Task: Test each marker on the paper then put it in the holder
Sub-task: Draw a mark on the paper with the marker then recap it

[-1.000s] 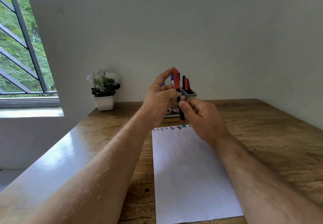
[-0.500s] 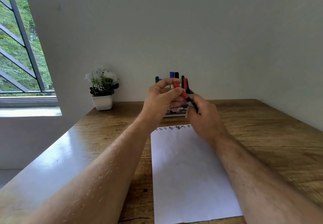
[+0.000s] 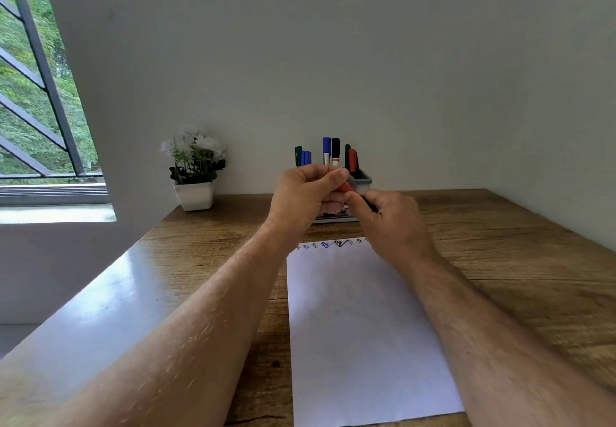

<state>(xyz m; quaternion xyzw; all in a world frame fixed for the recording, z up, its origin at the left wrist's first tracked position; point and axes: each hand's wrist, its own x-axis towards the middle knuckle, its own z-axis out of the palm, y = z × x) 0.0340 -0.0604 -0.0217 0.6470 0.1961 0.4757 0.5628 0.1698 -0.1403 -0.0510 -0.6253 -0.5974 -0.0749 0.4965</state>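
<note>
A red-capped marker [image 3: 346, 188] is gripped between two hands above the table's [image 3: 500, 246] far edge: the cap end is clasped by the curled left hand [image 3: 305, 198], the dark barrel pinched by the right hand [image 3: 390, 223]. Behind stands the grey holder [image 3: 361, 180], stocked with markers; scribbled paper [image 3: 360, 326] lies below.

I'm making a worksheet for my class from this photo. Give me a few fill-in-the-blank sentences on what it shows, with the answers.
1. Both hands, the left hand and the right hand, hold a marker with a ____ cap.
2. The scribbles run along the paper's ____ edge.
3. The potted plant has ____ flowers.
4. The holder stands against the ____.

Answers: red; far; white; wall
</note>
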